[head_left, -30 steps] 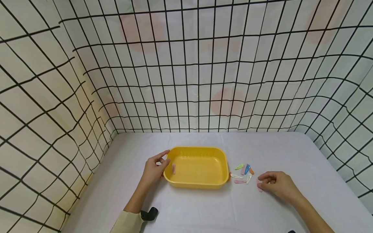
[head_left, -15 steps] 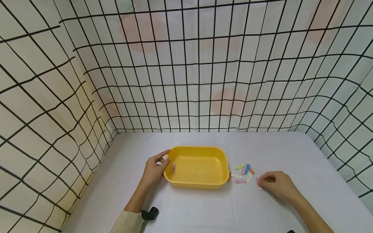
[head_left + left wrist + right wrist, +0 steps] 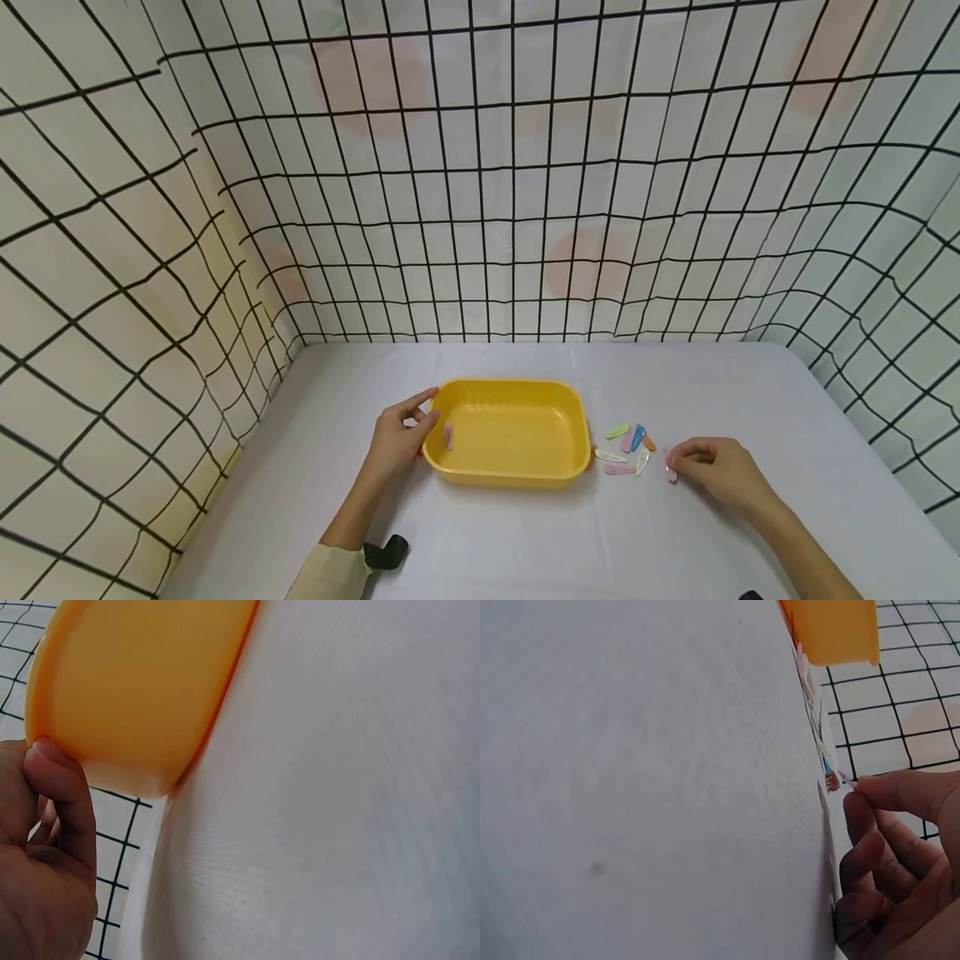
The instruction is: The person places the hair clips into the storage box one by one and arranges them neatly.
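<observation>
"Pink hair clip first: where was it?"

"Well to the right of the yellow tray, past the loose clips on that side. The right hand had it pinched between thumb and forefinger, that grip closed right down. Whether the clip touched the bench, I couldn't tell."

"And the left hand?"

"At the tray's left end. Its grip was on the rim, with thumb and forefinger set a little apart along the edge."

"What lay nearer the tray?"

"Just off its right wall I saw a white clip. A green clip, a blue clip and an orange clip sat bunched with a few others, slightly farther right of the tray."

"Anything inside it?"

"Another pink clip, close by the tray's left wall. Beyond the tray's far side stood a black grid."
</observation>
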`<state>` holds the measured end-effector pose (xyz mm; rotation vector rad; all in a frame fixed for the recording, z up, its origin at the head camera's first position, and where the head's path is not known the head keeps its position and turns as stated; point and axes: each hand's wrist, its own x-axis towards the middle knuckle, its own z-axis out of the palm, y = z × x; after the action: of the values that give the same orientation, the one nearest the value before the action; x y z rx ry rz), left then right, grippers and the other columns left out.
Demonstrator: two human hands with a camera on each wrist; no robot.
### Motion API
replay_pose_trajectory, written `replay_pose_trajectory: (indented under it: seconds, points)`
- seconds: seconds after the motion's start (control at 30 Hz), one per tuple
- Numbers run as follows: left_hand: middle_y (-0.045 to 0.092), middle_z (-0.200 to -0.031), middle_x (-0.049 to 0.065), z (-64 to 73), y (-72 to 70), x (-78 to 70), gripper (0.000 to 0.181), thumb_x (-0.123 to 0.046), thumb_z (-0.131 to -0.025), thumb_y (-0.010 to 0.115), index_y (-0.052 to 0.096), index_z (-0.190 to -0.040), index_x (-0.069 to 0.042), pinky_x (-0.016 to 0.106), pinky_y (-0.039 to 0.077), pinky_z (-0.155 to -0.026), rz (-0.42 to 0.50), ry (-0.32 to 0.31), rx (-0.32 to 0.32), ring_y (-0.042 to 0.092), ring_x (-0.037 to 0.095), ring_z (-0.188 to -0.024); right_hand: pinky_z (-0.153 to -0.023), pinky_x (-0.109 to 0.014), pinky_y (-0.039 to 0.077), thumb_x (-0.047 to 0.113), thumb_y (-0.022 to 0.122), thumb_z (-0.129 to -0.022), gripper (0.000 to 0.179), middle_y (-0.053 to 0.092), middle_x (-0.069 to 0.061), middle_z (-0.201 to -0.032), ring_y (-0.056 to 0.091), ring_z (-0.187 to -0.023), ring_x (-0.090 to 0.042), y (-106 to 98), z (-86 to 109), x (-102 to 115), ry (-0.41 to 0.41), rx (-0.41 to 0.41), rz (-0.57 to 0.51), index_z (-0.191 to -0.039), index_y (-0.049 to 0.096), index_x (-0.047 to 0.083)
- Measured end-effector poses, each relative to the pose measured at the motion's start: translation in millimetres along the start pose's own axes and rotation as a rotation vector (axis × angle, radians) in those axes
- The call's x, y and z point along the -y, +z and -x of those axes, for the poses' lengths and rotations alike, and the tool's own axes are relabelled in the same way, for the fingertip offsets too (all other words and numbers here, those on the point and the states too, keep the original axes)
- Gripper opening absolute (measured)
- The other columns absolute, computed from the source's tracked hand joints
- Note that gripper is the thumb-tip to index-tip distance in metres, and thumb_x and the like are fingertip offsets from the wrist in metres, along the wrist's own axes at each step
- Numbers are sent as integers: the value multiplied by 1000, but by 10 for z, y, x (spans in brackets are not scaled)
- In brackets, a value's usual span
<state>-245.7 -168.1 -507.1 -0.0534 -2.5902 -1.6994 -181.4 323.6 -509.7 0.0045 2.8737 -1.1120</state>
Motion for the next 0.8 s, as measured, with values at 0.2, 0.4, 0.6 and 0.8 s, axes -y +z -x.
replay_pose_trajectory:
  seconds: [0.2,0.4,0.6,0.8]
  points:
    - [59,-85,7,2,3,11,41,-26,-96,73,68,-137,-29,21,47,-41,-5,6,-2,48,16,-40,-64,-22,48,31,72,-96,29,77,-4,-98,57,-79,-6,5,-55,41,31,8,-51,-107,77,5]
    - [59,-84,8,3,0,22,41,-26,-96,73,68,-137,-28,22,47,-41,-4,22,0,48,16,-40,-62,-24,51,30,70,-97,29,75,-4,-100,57,-79,-10,4,-111,87,66,18,-96,-110,76,5]
    - [59,-84,8,7,7,16,41,-26,-96,73,68,-136,-29,22,47,-41,0,19,-1,48,16,-40,-61,-24,50,27,66,-101,30,72,-2,-96,57,-77,-10,-41,-148,137,84,21,-173,-114,74,1]
    - [59,-84,8,8,5,5,41,-26,-96,73,68,-137,-28,22,47,-42,-1,8,-5,48,17,-40,-57,-25,47,30,65,-102,35,67,-2,-89,54,-73,-10,-71,-184,206,71,15,-264,-116,71,-1]
